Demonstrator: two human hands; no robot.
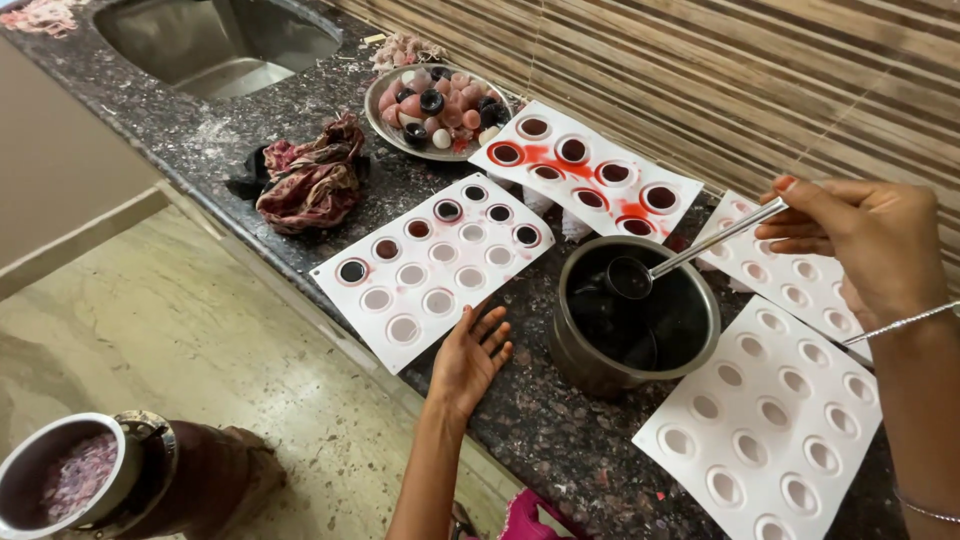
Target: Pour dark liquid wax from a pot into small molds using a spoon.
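Observation:
My right hand [868, 245] grips the handle of a metal ladle [690, 252] whose bowl hangs over a metal pot [572, 350] of dark liquid. My left hand [470, 352] lies open, fingers spread, on the dark granite counter [540, 430], touching the near edge of a white mould tray [430, 310]. That tray has several round cavities; the far ones hold dark liquid, the near ones look pale. It sits just left of the pot.
A second mould tray [540, 175] with dark-filled cavities and red spills lies behind the pot. Two more white trays [765, 455] [790, 265] lie at the right. A metal plate [378, 125] of round pieces, a crumpled cloth [312, 180], a sink [215, 40] and a floor pot [60, 480] are around.

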